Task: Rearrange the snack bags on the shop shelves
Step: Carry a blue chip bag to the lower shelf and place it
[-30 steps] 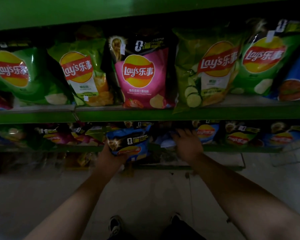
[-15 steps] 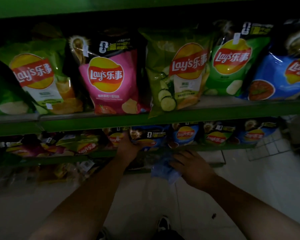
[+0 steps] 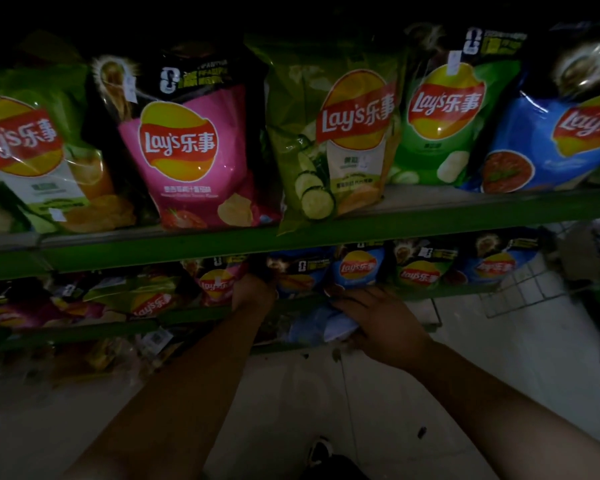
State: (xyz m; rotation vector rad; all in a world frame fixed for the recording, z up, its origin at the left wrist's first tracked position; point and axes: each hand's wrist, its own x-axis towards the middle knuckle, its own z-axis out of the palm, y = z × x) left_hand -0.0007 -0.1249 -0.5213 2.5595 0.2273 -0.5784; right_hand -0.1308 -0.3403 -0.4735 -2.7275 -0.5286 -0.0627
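Note:
Large Lay's bags stand on the upper green shelf [image 3: 291, 240]: a pink one [image 3: 194, 150], a cucumber-green one [image 3: 329, 133], a bright green one [image 3: 444, 116] and a blue one [image 3: 548, 143]. On the lower shelf [image 3: 194, 317] small bags stand in a row. My left hand [image 3: 253, 292] reaches under the upper shelf and grips a small blue-and-black bag [image 3: 302, 271] at its left edge. My right hand [image 3: 374, 317] presses on a pale blue bag [image 3: 312, 327] lying below the lower shelf's front edge, fingers closed on it.
More small bags fill the lower shelf: pink [image 3: 215, 282], yellow-green [image 3: 146, 299], blue [image 3: 357, 268], green [image 3: 420, 271]. Below is a pale tiled floor [image 3: 499, 341] with my shoe [image 3: 321, 452]. A wire rack [image 3: 527, 289] stands at the right.
The view has shifted right along the shelves. My left hand has pushed the small blue-and-black bag back onto the lower shelf. My right hand has come down onto the pale blue bag.

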